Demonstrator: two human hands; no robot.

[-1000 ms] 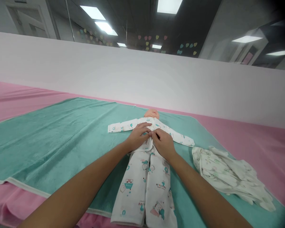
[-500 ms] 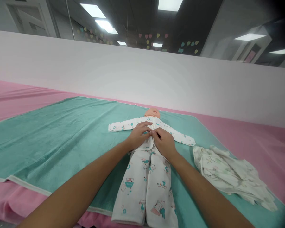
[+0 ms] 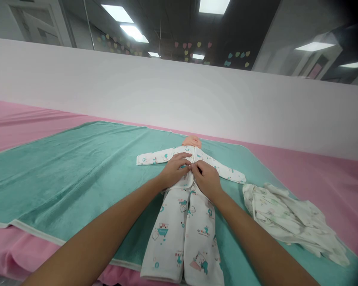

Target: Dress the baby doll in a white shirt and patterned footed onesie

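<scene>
A baby doll [image 3: 192, 141] lies on its back, dressed in a white printed baby jacket [image 3: 155, 157] with both sleeves spread wide. Matching printed pants [image 3: 170, 234] cover its legs and point toward me. On the jacket's chest rests my left hand [image 3: 176, 170], its thumb and fingertips pinching the front edge at the middle. Against it, my right hand [image 3: 207, 178] has curled fingers closed on the other side of the same front opening. The fingertips of both hands meet there, and whatever fastener lies between them is hidden.
A teal blanket [image 3: 77, 171] with a pale border lies under the doll, over a pink sheet [image 3: 310, 174]. At the right is a crumpled white printed cloth [image 3: 292, 222]. A low white wall [image 3: 167, 95] stands behind, with glass bearing heart stickers above.
Almost nothing differs. Both hands stay at the jacket's front opening, and the doll and clothes lie as before.
</scene>
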